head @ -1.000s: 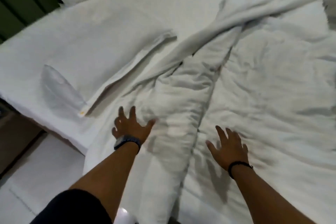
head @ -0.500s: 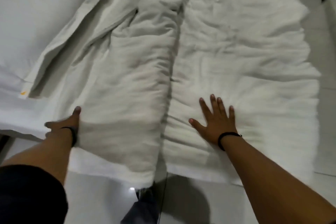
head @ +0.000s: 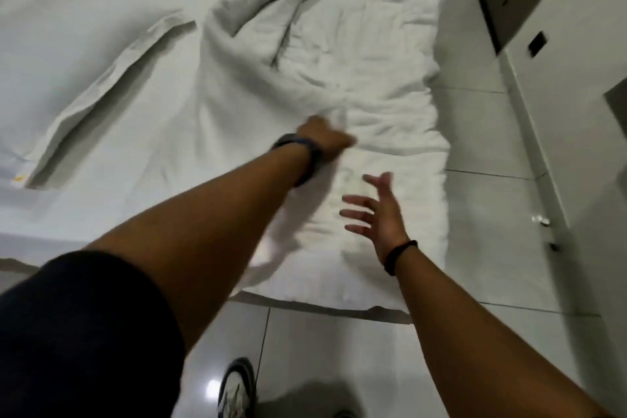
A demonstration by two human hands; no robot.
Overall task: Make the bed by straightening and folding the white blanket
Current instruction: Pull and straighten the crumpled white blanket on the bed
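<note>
The white blanket (head: 373,85) lies rumpled along the right side of the bed, its near end hanging over the foot edge. A thick fold runs up its left side toward the top. My left hand (head: 322,137), with a dark watch on the wrist, is closed on a bunch of the blanket near its middle; the hand is blurred. My right hand (head: 376,210), a black band at the wrist, hovers just above the blanket's near part with fingers spread and nothing in it.
A white bed sheet (head: 101,27) covers the mattress at left, with a flat folded sheet (head: 101,105) lying on it. White floor tiles (head: 475,146) run along the right of the bed. A dark door and white wall (head: 543,44) stand at right. My shoe (head: 237,387) shows below.
My left hand has crossed from the blanket's left edge to its middle and closed on the cloth. My right hand has lifted off the blanket. The left fold now lies spread flatter.
</note>
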